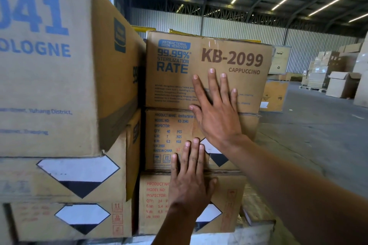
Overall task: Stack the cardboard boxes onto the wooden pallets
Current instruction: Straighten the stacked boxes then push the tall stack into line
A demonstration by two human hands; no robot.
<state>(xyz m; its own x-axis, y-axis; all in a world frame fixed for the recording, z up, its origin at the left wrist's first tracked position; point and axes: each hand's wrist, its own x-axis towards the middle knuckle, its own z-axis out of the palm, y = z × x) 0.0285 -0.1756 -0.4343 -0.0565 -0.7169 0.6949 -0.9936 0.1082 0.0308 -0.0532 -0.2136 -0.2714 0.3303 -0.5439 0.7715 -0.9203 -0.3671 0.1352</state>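
Observation:
A stack of three cardboard boxes stands in front of me. The top box [229, 55] reads KB-2099 CAPPUCCINO. My right hand [217, 109] lies flat with straight fingers on its front face and across the seam to the middle box [165, 137]. My left hand [189, 177] presses flat with straight fingers on the seam between the middle box and the bottom box [155, 205]. The pallet under the stack is mostly hidden; only a pale edge [249, 232] shows at the bottom.
A taller stack of boxes fills the left, topped by a large box [49, 65] with blue print that sticks out toward me. A narrow gap separates both stacks. Grey concrete floor [318, 129] lies to the right, with more boxes [342, 83] far back.

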